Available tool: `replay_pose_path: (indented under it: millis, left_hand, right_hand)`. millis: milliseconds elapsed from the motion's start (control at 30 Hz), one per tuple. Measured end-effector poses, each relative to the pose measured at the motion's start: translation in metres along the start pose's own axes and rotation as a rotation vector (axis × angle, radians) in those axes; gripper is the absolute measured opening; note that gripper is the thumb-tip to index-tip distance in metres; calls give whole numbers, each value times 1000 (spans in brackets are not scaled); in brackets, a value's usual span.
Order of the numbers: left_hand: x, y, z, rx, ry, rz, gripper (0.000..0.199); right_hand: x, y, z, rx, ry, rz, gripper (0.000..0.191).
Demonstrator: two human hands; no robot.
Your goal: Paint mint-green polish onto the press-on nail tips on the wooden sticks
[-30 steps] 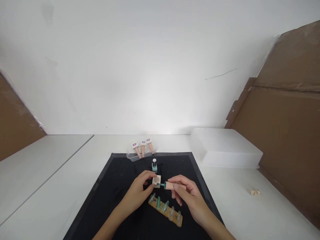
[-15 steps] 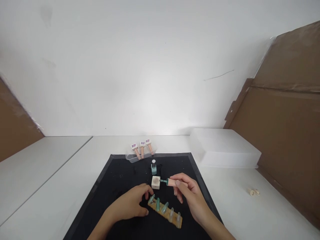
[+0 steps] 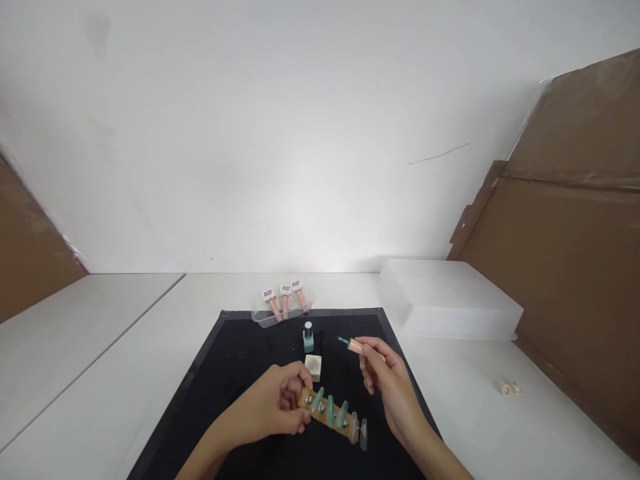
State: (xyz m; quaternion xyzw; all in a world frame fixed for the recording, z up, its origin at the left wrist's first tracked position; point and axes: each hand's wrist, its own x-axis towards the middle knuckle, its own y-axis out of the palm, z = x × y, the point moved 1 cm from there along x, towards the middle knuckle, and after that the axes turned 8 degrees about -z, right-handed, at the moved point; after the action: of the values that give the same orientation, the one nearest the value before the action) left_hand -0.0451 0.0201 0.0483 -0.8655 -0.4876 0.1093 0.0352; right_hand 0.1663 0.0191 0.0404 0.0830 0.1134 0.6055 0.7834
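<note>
Low in the middle of the frame, the strip (image 3: pixel 323 417) is pinched at its upper-left end by the fingers of the left hand (image 3: pixel 270 408), slanting down to the right, below the brush (image 3: pixel 355 346) pinched by the fingers of the right hand (image 3: pixel 389 375).

A white wall (image 3: pixel 300 147), brightest around its middle and marked toward the right by a thin dark line (image 3: pixel 439 157), rises behind a white desk (image 3: pixel 150 353) with a slanting seam (image 3: pixel 135 323), between brown left (image 3: pixel 35 233) and right panels (image 3: pixel 565 260).
</note>
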Motion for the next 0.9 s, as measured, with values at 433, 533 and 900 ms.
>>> replay_pose_path:
  millis: [433, 533, 900]
  left_hand:
    - [15, 23, 12, -470, 123, -148, 34]
    - [16, 38, 16, -655, 129, -110, 39]
    - [18, 64, 34, -667, 16, 11, 42]
  right_hand:
    - [-4, 8, -6, 203, 205, -59, 23]
    - [-6, 10, -8, 249, 240, -85, 28]
    - [-18, 24, -24, 290, 357, 14, 41]
